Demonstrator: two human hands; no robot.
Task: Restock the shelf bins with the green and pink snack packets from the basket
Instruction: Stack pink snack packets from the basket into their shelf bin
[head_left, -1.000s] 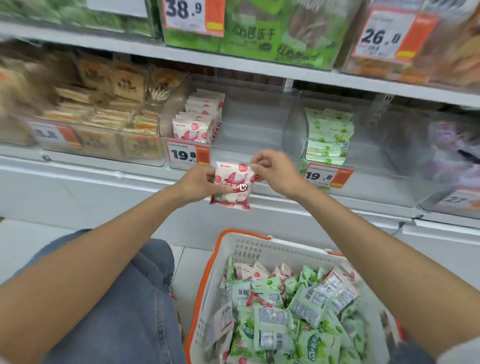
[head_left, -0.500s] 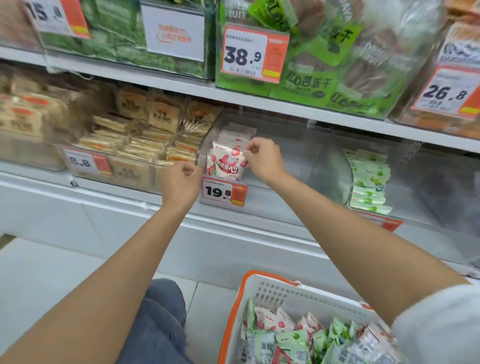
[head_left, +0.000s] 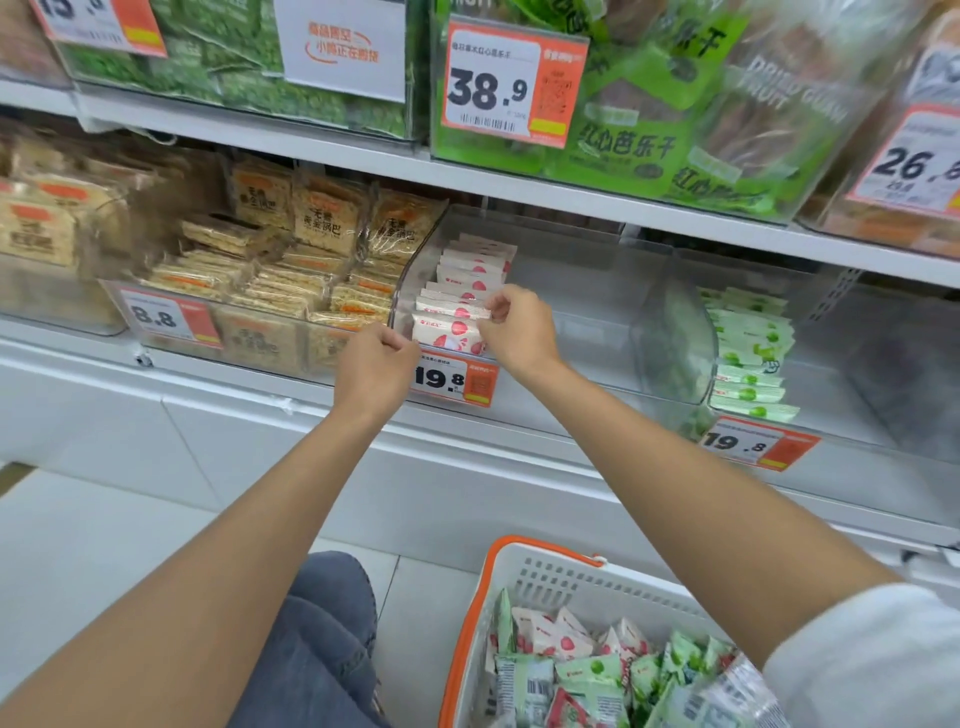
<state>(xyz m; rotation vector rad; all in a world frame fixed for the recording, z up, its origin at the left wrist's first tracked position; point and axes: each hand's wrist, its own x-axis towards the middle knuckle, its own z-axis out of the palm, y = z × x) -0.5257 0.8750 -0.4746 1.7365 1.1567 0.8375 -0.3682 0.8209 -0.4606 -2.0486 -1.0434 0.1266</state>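
Observation:
A row of pink snack packets (head_left: 457, 291) stands along the left side of a clear shelf bin (head_left: 571, 322). My right hand (head_left: 519, 327) pinches the right edge of the front pink packet (head_left: 449, 332) inside that bin. My left hand (head_left: 376, 364) is curled at the bin's front left corner and holds nothing that I can see. Green snack packets (head_left: 748, 353) are stacked in the neighbouring clear bin (head_left: 670, 343) to the right. The white basket with an orange rim (head_left: 545, 551) sits on the floor at the lower right, with mixed green and pink packets (head_left: 587, 675) in it.
A bin of brown cracker packs (head_left: 291, 270) adjoins the pink bin on the left. Orange price tags (head_left: 452, 382) hang on the bin fronts. The shelf above (head_left: 519, 187) carries large green bags (head_left: 649, 130). My knee in jeans (head_left: 322, 634) is left of the basket.
Both hands lifted a pink packet from above the basket up to the bin. The left hand let go, and the right hand has set the packet lower at the front of the row.

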